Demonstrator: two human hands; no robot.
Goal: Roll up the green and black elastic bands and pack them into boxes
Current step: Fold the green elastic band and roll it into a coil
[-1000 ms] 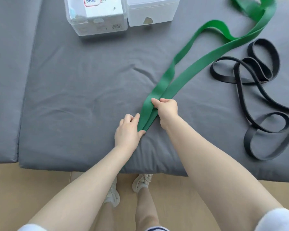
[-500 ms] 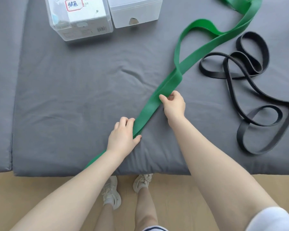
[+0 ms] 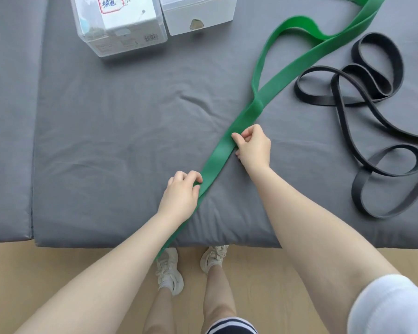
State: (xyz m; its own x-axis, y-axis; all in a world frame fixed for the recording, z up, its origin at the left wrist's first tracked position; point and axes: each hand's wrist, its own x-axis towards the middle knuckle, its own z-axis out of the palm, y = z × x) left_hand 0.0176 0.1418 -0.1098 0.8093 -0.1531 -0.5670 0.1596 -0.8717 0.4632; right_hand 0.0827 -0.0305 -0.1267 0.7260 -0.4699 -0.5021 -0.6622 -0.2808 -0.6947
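Note:
A long green elastic band lies doubled across the grey mat, running from the far right corner down to the near edge, where its end hangs over under my left forearm. My left hand pinches the band's left edge near the mat's front. My right hand pinches its right edge a little farther up. A black elastic band lies in loose loops on the right, apart from both hands. A clear box with a labelled lid and a white box stand at the far edge.
The grey mat ends at a front edge just before my feet, with wooden floor below. A second grey mat section lies to the left across a seam.
The band's two layers have been drawn together flat and pulled toward me, its end now hanging off the mat's front edge. Both hands slid farther apart along it.

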